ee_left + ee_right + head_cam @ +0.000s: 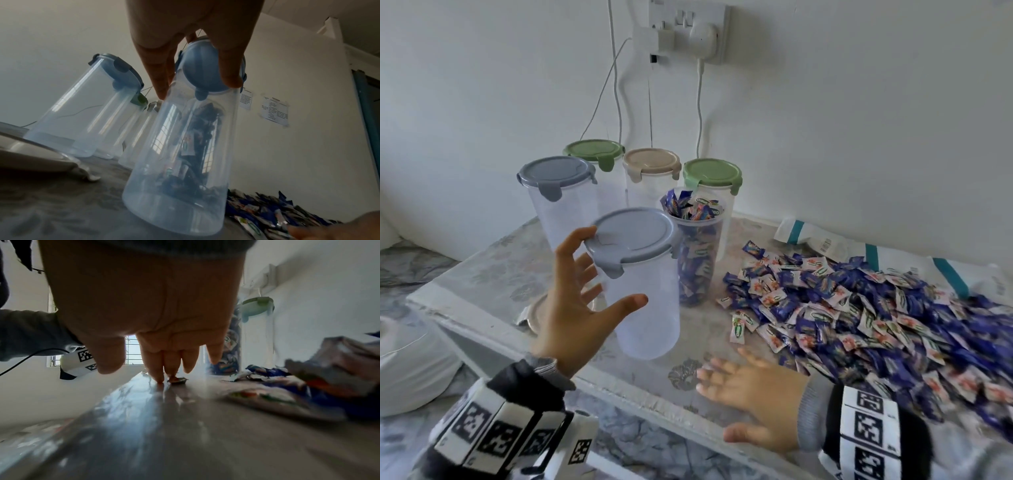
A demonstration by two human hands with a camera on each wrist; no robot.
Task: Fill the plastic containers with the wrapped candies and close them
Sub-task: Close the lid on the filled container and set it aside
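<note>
Standing between spread hands (582,301), the grey-lidded container (643,291) touches neither palm.

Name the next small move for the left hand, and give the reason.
Probably close the left hand round the empty grey-lidded container and steady it for unclipping. Its fingers are spread beside it, its lid is still on, and the open container behind already brims with candies.

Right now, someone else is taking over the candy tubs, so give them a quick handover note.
Left hand: open, fingers spread round the empty blue-lidded tub, lid on.
Right hand: open, flat on the table beside the candy pile.
Done: one open tub is full of candies, no lid on it.
Left: close that tub; four more lidded tubs at the back look empty.
</note>
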